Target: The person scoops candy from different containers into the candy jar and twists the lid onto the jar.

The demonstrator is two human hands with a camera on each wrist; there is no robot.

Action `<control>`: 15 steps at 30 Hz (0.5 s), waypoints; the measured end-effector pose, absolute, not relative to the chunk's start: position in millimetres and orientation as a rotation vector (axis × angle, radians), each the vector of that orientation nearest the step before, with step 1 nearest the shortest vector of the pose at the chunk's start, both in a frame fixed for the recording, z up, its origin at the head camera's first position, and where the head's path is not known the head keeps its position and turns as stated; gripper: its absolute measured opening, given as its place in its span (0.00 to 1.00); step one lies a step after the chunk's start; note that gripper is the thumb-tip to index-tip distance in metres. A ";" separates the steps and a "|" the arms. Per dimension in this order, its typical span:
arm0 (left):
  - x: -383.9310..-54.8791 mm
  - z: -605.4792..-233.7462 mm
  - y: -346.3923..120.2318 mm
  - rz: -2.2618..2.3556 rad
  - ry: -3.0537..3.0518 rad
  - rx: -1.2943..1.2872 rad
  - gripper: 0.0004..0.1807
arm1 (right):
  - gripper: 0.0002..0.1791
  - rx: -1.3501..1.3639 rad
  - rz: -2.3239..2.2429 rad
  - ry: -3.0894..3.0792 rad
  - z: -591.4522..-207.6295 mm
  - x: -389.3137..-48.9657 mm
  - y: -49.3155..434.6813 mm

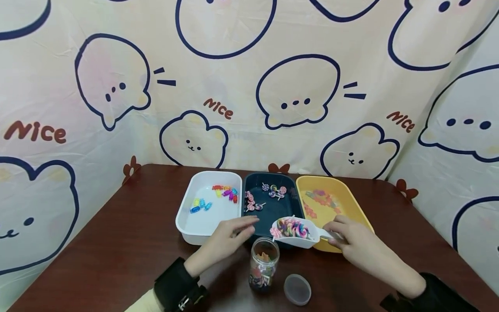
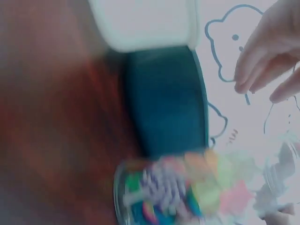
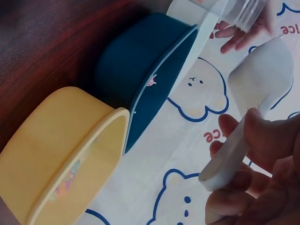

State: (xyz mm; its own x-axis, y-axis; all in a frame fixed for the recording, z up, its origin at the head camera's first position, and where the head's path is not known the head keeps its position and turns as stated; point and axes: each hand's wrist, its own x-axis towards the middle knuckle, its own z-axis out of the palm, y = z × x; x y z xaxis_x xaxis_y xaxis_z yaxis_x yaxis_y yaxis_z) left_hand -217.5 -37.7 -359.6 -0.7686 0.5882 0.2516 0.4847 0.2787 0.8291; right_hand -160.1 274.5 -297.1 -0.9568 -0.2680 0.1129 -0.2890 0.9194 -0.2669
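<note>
My right hand (image 1: pixel 352 240) grips the handle of a white scoop (image 3: pixel 262 77) heaped with small swirl lollipop candies (image 1: pixel 292 228). The scoop hangs over the front edge of the dark blue tray (image 1: pixel 284 211), just behind and to the right of a clear jar (image 1: pixel 264 271). That jar stands uncovered, with mixed colourful candies inside. My left hand (image 1: pixel 224 238) hovers behind and left of the jar, fingers extended and apart from it, holding nothing. In the left wrist view the left hand (image 2: pixel 269 51) also shows relaxed fingers. A translucent lid (image 1: pixel 297 289) lies right of the jar.
A white tray (image 1: pixel 191 223) on the left holds small colourful wrapped-looking pieces. Several lollipop candies (image 1: pixel 250 201) lie in the dark blue tray. Orange and pink pieces sit in the yellow tray (image 1: pixel 352 208) on the right. A printed cloth (image 1: pixel 241 143) hangs behind the brown table (image 1: pixel 97 260).
</note>
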 end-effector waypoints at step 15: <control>-192.9 -361.7 -31.1 1.464 2.302 0.966 0.32 | 0.13 0.402 0.114 -2.864 -293.2 -135.6 257.8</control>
State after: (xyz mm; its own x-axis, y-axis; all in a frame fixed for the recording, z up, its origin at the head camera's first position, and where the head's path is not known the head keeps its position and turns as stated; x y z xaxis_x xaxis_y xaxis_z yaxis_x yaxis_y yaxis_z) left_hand -192.9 -31.1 -361.7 -0.7502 0.6467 0.1377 0.3990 0.2766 0.8742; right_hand -135.6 257.8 -293.2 -0.9316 -0.2608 0.2532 -0.2801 0.9590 -0.0428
